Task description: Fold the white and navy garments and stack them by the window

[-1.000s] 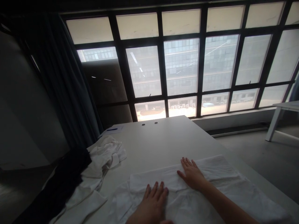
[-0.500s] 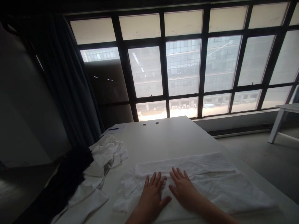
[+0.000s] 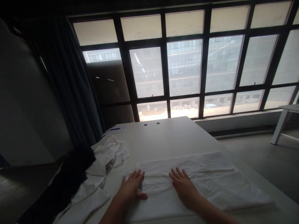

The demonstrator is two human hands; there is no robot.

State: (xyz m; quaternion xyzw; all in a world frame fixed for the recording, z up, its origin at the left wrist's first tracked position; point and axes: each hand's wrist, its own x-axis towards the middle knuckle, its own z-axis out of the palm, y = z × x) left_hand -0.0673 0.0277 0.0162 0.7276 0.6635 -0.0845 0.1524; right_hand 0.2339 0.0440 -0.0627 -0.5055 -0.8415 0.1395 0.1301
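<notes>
At the near part of the long, flat-topped white table (image 3: 163, 138) lies a folded, creased piece of thin white fabric (image 3: 210, 174), reaching toward the table's right edge. The person's bare left hand (image 3: 132, 185) rests palm down at the fabric's left end, fingers nearly together, thumb set apart. The bare right hand (image 3: 183, 186) lies palm down on the fabric's middle, its fingers slightly spread; neither hand pinches anything.

Along the table's left side lie a crumpled heap of white cloth (image 3: 113, 152) and, outside it, a dark bundle of black cloth (image 3: 74, 174). At the table's far left corner is a white sheet of paper (image 3: 121, 129) bearing a slim dark-blue pen (image 3: 115, 128). Two small round dark fittings (image 3: 158, 123) sit near the table's far edge. Left of the table's far end hangs a long dark-blue fabric curtain (image 3: 72, 84); to the table's right stands a second white table with a straight leg (image 3: 279, 126). Beyond the table's far edge rises a black-framed glass window wall (image 3: 184, 68).
</notes>
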